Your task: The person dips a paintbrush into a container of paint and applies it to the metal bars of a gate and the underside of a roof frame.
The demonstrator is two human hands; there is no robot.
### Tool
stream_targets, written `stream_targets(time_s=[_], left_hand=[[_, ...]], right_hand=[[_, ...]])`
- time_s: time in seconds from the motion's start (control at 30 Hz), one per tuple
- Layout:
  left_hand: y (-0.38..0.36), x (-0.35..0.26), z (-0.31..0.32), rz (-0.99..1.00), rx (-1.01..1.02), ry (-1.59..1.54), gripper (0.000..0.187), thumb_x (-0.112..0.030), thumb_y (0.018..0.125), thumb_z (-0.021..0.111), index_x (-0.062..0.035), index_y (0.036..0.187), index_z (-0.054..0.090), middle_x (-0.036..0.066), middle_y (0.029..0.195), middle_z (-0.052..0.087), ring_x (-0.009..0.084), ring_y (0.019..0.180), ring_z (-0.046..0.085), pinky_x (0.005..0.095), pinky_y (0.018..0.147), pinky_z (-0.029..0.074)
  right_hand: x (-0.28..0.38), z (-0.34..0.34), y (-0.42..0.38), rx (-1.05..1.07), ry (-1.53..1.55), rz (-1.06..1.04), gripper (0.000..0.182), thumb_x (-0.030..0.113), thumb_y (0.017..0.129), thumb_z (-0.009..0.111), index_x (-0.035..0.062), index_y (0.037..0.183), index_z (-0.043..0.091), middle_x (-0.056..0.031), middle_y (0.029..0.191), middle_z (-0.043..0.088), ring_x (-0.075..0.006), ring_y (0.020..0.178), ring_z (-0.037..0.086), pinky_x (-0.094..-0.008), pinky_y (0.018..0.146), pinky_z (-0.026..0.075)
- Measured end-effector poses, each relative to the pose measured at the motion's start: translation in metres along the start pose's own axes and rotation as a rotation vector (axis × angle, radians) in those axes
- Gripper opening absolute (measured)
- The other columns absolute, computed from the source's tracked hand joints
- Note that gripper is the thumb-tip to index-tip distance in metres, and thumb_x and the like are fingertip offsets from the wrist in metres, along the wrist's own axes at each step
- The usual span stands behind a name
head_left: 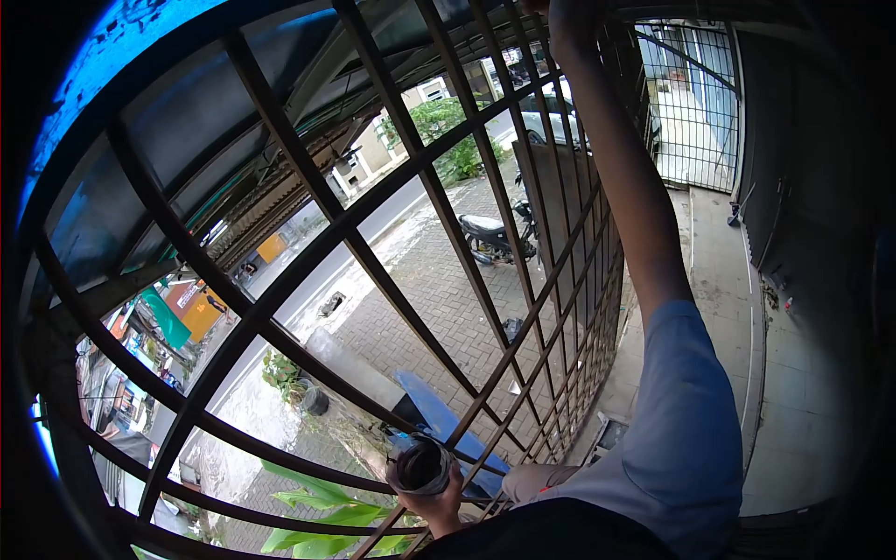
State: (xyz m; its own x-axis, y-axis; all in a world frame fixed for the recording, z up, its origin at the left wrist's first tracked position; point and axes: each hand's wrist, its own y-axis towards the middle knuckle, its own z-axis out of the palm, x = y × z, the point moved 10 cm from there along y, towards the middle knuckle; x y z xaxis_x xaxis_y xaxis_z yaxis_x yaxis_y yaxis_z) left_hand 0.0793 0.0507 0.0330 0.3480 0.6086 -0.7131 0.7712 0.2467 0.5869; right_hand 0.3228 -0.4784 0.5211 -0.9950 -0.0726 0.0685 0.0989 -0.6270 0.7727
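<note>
head view: gripping a cup [422, 467] in the left hand [442, 506], low beside the grille [250, 325].
clamped about its side; reaching high with the right hand [566, 26], partly cut off at the top edge, cannot tell if open or closed. best to hold the cup upright, off the grille, and plant a steady stance before stretching.

The right hand [566, 13] (raised) is cropped above.
</note>
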Motion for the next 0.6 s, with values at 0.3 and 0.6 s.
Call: stream_targets(time_s=[0.3,0.6], left_hand=[[0.0,0.002,0.003,-0.005,0.008,-0.072,0.091,-0.021,0.079,0.082,0.0045,0.142,0.022,0.02,0.129,0.051,0.026,0.118,0.057,0.0387,0.102,0.047],[0.002,-0.006,0.005,-0.017,0.038,-0.042,0.093,-0.022,0.078,0.082,0.0037,0.142,0.021,0.02,0.129,0.051,0.0263,0.119,0.057,0.039,0.104,0.046]], right_hand=[[0.015,-0.002,-0.004,0.03,-0.165,0.016,0.025,0.026,0.097,0.068,0.0024,0.089,0.071,-0.0066,0.067,0.069,-0.0127,0.054,0.067,-0.0239,0.048,0.051],[0.016,0.003,-0.014,0.072,-0.226,0.111,0.025,0.027,0.098,0.068,0.0026,0.091,0.069,-0.0069,0.066,0.069,-0.0124,0.054,0.067,-0.0251,0.046,0.051]])
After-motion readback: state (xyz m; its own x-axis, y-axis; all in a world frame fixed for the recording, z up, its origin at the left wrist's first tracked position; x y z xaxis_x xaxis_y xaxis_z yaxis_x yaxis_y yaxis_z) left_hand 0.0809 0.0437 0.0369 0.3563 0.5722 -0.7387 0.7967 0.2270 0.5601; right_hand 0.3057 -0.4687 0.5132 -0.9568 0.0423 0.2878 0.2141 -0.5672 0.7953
